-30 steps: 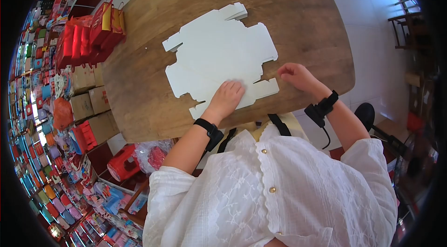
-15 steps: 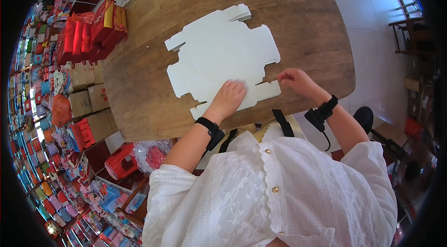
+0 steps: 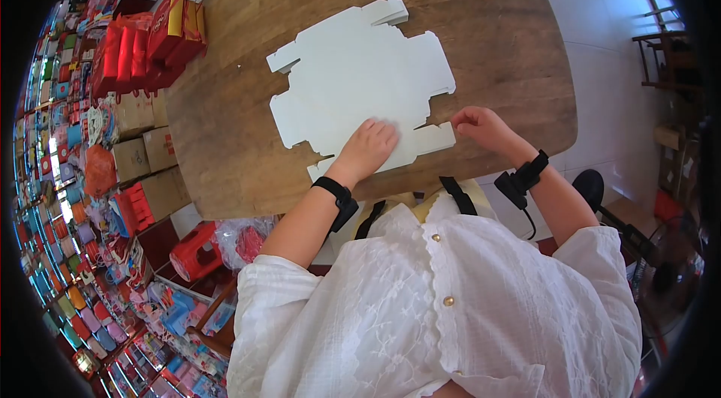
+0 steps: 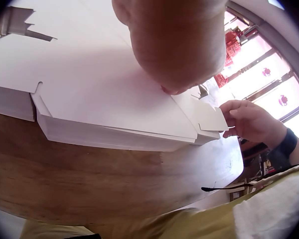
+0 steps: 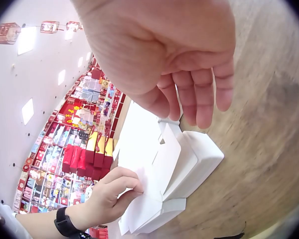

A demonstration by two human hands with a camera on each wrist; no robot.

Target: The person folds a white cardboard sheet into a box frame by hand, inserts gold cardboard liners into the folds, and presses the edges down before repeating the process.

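A stack of flat white die-cut box blanks (image 3: 353, 75) with notched tabs lies on the wooden table. My left hand (image 3: 368, 149) rests on the top blank near its front edge, fingers loosely bent over the surface. At the right end of the stack, my right hand (image 3: 484, 130) has its fingertips close to the corner of a front flap (image 3: 435, 140). In the right wrist view the right fingers (image 5: 203, 99) hang loosely, overlapping the stack's end. There a top flap (image 5: 168, 157) stands slightly apart from the layers beneath. The left fingertips are partly hidden in the left wrist view.
Red and gold gift bags (image 3: 169, 34) stand by the table's left edge. Cardboard boxes (image 3: 154, 154) and crowded shelves of goods (image 3: 82, 293) line the left side. A wooden chair (image 3: 665, 56) is at the far right, and a fan (image 3: 668, 274) stands near the right elbow.
The right fingertips have come slightly closer to the front flap's corner. The left hand stays on the stack. The head view has shifted a little.
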